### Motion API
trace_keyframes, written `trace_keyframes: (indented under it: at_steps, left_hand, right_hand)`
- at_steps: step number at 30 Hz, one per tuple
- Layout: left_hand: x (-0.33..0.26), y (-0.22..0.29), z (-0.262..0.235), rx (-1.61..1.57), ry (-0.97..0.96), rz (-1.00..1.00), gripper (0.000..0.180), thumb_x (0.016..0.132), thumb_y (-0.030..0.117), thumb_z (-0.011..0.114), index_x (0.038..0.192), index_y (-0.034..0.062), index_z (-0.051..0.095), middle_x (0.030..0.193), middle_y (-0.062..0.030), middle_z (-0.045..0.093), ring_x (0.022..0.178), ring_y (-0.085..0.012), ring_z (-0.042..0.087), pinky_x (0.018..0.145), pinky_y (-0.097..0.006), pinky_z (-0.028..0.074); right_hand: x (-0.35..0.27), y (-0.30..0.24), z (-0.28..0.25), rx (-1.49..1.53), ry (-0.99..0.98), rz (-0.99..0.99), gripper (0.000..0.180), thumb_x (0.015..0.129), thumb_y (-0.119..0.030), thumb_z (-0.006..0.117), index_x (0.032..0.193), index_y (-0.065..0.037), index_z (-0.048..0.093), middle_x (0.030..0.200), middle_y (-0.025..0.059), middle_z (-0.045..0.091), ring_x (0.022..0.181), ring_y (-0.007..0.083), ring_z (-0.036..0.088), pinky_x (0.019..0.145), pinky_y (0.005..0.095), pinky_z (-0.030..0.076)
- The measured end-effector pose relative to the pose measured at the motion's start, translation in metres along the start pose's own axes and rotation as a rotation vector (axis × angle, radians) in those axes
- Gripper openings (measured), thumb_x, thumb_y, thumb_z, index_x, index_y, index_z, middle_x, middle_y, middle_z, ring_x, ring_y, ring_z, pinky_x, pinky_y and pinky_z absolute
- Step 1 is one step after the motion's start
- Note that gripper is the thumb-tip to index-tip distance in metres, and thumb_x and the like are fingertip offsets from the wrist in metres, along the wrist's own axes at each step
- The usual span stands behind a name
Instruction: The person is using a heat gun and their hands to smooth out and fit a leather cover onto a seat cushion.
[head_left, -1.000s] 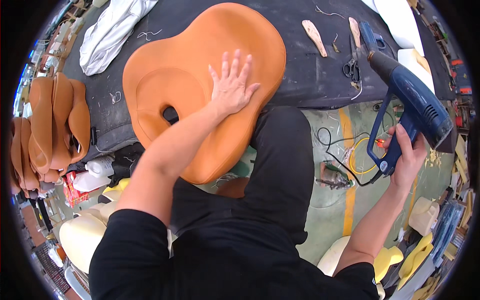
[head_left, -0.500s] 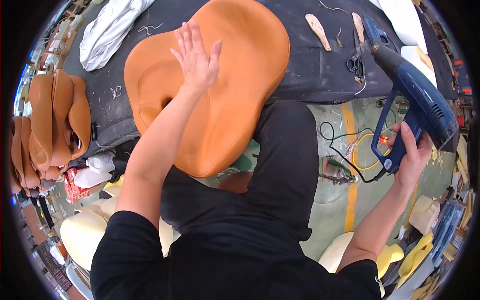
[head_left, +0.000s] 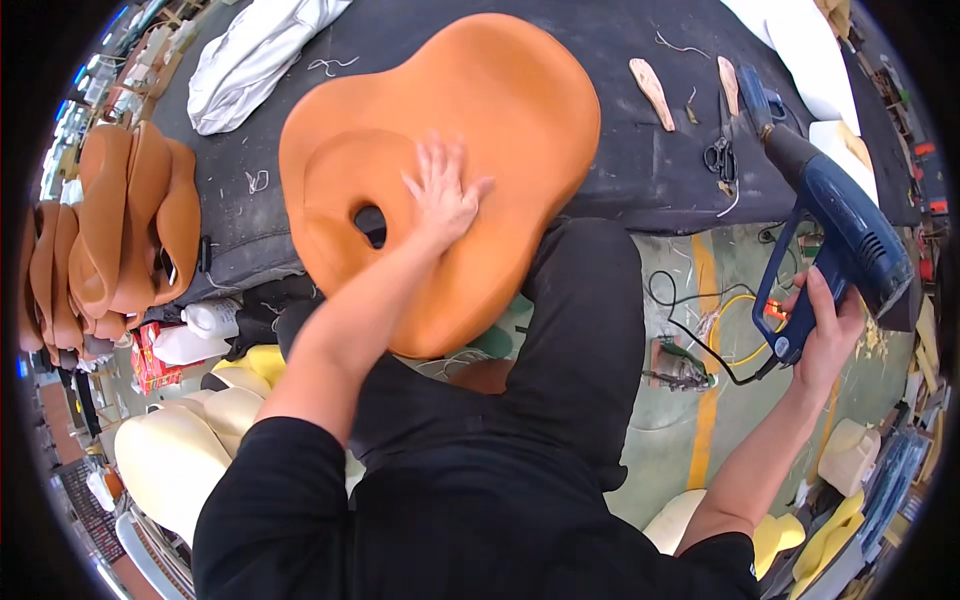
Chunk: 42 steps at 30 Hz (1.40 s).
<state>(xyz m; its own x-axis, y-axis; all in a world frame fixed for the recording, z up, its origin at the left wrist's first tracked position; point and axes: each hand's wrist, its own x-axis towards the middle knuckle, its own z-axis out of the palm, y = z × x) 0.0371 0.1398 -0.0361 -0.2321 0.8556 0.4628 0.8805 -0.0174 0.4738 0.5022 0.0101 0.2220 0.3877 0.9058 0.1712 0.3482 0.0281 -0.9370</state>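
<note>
1. The right hand (head_left: 832, 325) grips a blue heat gun (head_left: 852, 228) by its handle.
2. The left hand (head_left: 446, 203), fingers spread, lies on the orange cushion (head_left: 510, 110).
3. This cushion overhangs the dark table's (head_left: 625, 170) near edge.
4. Scissors (head_left: 719, 156) lie farther right.

A heat gun (head_left: 850, 215), scissors (head_left: 724, 146) and stacked cushions (head_left: 147, 225) show a workshop.
</note>
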Motion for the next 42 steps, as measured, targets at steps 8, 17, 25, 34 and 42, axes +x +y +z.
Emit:
trace_keyframes:
  at_steps: [8, 17, 25, 34, 42]
  left_hand:
    - [-0.018, 0.004, -0.010, -0.065, -0.302, -0.194, 0.086, 0.108, 0.056, 0.047, 0.173, 0.0148, 0.008, 0.179, -0.0216, -0.001, 0.165, -0.0432, -0.003, 0.126, -0.070, 0.005]
    - [-0.136, 0.007, -0.124, -0.574, -0.840, -0.096, 0.075, 0.114, 0.041, 0.042, 0.170, 0.0010, 0.012, 0.179, -0.0220, -0.004, 0.166, -0.0341, -0.004, 0.133, -0.044, 0.005]
    - [-0.187, -0.027, -0.144, -0.660, -0.756, -0.330, 0.091, 0.107, 0.045, 0.058, 0.169, -0.0020, 0.010, 0.178, -0.0238, 0.008, 0.165, -0.0343, 0.010, 0.133, -0.042, 0.012]
    - [-0.191, 0.032, -0.161, -0.176, -0.669, -0.011, 0.123, 0.069, 0.019, 0.095, 0.164, -0.0063, 0.021, 0.165, -0.0349, 0.031, 0.151, -0.0497, 0.038, 0.125, -0.050, 0.036]
    - [-0.177, 0.043, -0.118, -0.138, -0.554, -0.038, 0.118, 0.070, 0.015, 0.092, 0.162, -0.0089, 0.022, 0.165, -0.0351, 0.032, 0.152, -0.0488, 0.038, 0.124, -0.049, 0.037]
  right_hand:
    - [-0.012, -0.001, -0.013, 0.010, 0.035, 0.009, 0.030, 0.095, -0.018, 0.080, 0.112, 0.002, 0.065, 0.090, 0.0099, 0.071, 0.065, 0.0146, 0.067, 0.059, 0.0274, 0.052]
    - [-0.012, 0.006, 0.000, 0.035, 0.016, 0.021, 0.029, 0.095, -0.016, 0.079, 0.110, 0.003, 0.064, 0.089, 0.0102, 0.071, 0.064, 0.0149, 0.066, 0.059, 0.0284, 0.053]
    - [-0.018, -0.026, 0.012, -0.011, -0.086, -0.054, 0.026, 0.098, -0.018, 0.076, 0.111, 0.001, 0.064, 0.092, 0.0089, 0.072, 0.066, 0.0133, 0.067, 0.058, 0.0265, 0.054]
    - [-0.023, -0.132, 0.120, -0.173, -0.798, -0.036, 0.031, 0.087, -0.014, 0.081, 0.106, 0.005, 0.066, 0.084, 0.0075, 0.069, 0.062, 0.0136, 0.063, 0.058, 0.0286, 0.050]
    - [-0.026, -0.194, 0.261, -0.798, -1.237, -0.218, 0.031, 0.084, -0.011, 0.077, 0.103, 0.009, 0.063, 0.075, 0.0074, 0.065, 0.056, 0.0145, 0.061, 0.054, 0.0312, 0.048]
